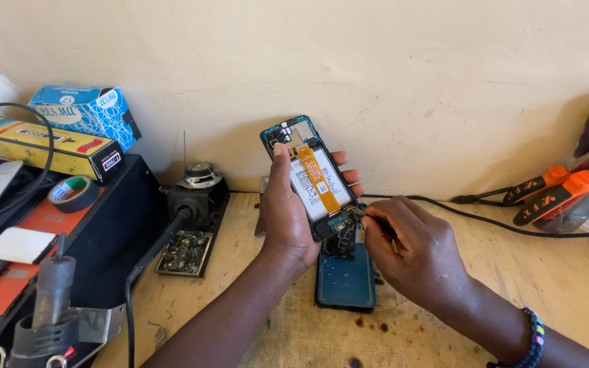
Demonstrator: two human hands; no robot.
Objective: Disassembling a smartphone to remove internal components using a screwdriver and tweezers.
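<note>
Here, the left hand [286, 215] holds an opened black smartphone with its back cover removed [311, 177], tilted upright above the pale wooden table [512, 272]; the thumb lies along the phone's left edge and the fingers [350, 176] wrap around from behind, closed on the body. The phone's white battery and an orange flat ribbon cable [318, 178] face the camera. The right hand [414, 252] meets the phone's lower end, its fingers pinched together on a small green circuit board [346, 219] at that end; whether a tool is held between them cannot be told. Directly below the hands, a dark teal rectangular back cover [346, 279] lies flat on the table. A black cable [512, 225] runs across the table behind the right hand. Orange-handled pliers [553, 191] lie at the far right.
</note>
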